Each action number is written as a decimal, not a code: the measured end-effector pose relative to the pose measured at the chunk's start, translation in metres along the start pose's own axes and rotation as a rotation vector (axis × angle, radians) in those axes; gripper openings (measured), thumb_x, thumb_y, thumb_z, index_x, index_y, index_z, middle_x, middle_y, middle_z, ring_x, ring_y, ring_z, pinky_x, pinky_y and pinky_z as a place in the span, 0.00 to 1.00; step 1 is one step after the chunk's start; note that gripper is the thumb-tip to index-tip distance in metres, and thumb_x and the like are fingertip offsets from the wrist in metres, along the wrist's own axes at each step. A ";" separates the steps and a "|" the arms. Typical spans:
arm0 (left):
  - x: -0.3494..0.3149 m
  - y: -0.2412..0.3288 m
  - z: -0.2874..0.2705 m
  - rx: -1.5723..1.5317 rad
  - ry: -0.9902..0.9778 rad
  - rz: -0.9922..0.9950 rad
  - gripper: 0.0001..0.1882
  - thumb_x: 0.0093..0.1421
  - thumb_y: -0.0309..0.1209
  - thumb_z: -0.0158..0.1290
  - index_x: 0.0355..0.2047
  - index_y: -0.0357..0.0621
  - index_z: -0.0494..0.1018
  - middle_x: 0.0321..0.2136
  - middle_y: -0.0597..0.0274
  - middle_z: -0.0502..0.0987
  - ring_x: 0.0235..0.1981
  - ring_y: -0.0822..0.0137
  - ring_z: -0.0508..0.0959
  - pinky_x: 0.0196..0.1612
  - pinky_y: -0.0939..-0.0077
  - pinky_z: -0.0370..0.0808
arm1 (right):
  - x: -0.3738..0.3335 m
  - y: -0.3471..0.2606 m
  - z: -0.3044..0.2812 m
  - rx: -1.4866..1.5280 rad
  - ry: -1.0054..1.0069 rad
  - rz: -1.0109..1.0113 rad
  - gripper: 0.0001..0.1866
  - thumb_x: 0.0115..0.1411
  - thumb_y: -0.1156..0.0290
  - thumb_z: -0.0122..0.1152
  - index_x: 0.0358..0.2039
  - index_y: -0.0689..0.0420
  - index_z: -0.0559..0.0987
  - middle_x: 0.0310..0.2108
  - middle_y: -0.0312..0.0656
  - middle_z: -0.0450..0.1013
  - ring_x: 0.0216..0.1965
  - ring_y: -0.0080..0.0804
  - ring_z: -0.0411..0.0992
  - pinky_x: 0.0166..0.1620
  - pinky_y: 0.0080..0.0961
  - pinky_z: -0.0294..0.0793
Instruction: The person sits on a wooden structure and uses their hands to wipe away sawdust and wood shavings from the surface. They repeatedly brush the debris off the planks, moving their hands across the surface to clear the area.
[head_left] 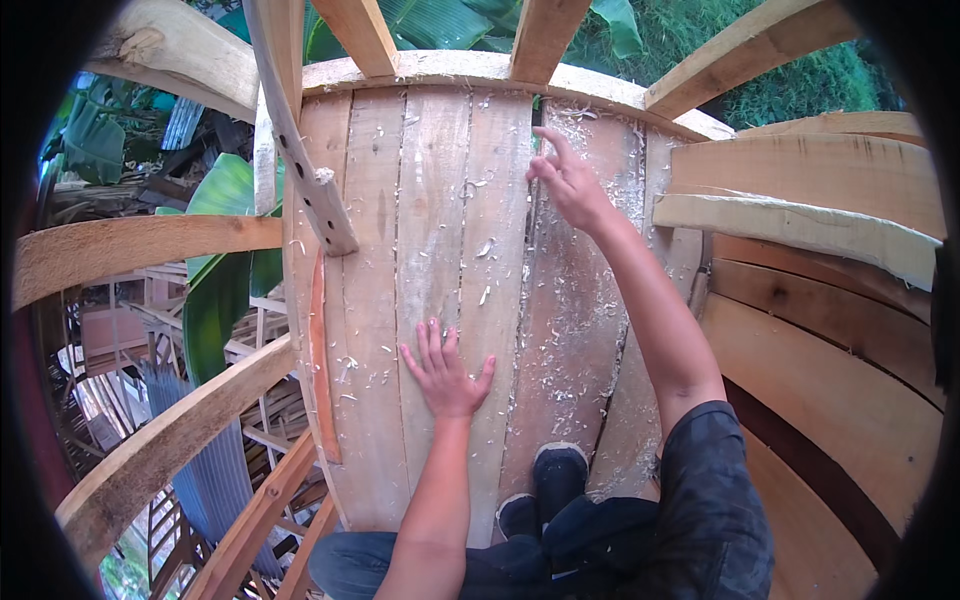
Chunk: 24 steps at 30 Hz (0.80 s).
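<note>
Although both hands (445, 382) show, whether the right (570, 190) touches planks (430, 250) is unclear

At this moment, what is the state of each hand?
Left hand: open, palm down on the planks, holding nothing.
Right hand: open, partly curled, no held object visible.

Soft daylight across the planks (430, 260) — faint shadows, fisheye-bent edges, blackened corners.

a mottled short sleeve (705, 470), dark trousers (605, 540) and round-toed shoes (562, 480)
right of the trousers, the charcoal sleeve carries blotchy darker patches and ends in a plain hem; beyond the trousers, the dark shoes show a pale edge at the front. the left hand (446, 383) and right hand (570, 185) are bare.
</note>
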<state>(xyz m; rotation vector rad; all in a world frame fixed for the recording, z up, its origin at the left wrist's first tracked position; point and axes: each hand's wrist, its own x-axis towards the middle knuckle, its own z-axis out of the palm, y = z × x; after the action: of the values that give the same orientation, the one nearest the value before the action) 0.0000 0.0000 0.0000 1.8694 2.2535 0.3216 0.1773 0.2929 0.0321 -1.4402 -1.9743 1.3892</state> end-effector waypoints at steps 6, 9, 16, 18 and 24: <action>0.003 0.004 0.006 -0.032 0.025 0.008 0.35 0.55 0.56 0.48 0.53 0.43 0.61 0.61 0.50 0.57 0.67 0.53 0.50 0.66 0.41 0.38 | 0.018 0.011 0.006 -0.297 0.336 -0.193 0.42 0.61 0.38 0.42 0.64 0.55 0.52 0.42 0.55 0.74 0.43 0.50 0.74 0.50 0.41 0.68; 0.000 0.001 0.005 -0.020 0.024 0.005 0.35 0.55 0.56 0.48 0.53 0.43 0.61 0.61 0.50 0.57 0.67 0.52 0.50 0.66 0.41 0.38 | 0.007 0.000 0.001 0.017 0.331 -0.096 0.40 0.61 0.38 0.44 0.63 0.55 0.56 0.44 0.57 0.73 0.39 0.47 0.75 0.46 0.38 0.71; 0.000 0.001 0.003 -0.008 0.015 0.004 0.35 0.55 0.56 0.47 0.54 0.43 0.60 0.61 0.50 0.57 0.67 0.53 0.49 0.66 0.41 0.38 | -0.015 0.027 -0.014 -0.243 0.382 -0.010 0.22 0.63 0.52 0.50 0.40 0.61 0.75 0.24 0.47 0.74 0.25 0.35 0.72 0.34 0.31 0.71; 0.000 0.002 0.004 -0.003 0.014 0.005 0.35 0.55 0.56 0.47 0.53 0.43 0.60 0.61 0.50 0.56 0.67 0.53 0.49 0.66 0.41 0.37 | -0.015 0.026 -0.002 -0.169 0.567 -0.359 0.19 0.64 0.56 0.51 0.35 0.61 0.76 0.19 0.45 0.71 0.23 0.34 0.70 0.32 0.31 0.71; -0.002 -0.003 0.002 0.029 0.002 -0.013 0.35 0.56 0.57 0.46 0.53 0.43 0.61 0.61 0.50 0.56 0.67 0.53 0.49 0.66 0.42 0.37 | -0.037 0.017 0.006 -0.432 0.306 0.083 0.17 0.62 0.57 0.52 0.25 0.57 0.75 0.19 0.38 0.71 0.21 0.33 0.67 0.34 0.35 0.69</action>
<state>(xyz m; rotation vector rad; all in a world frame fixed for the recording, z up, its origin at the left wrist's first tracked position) -0.0014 -0.0028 -0.0029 1.8685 2.2828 0.2902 0.1985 0.2581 0.0245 -1.8089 -2.1047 0.7313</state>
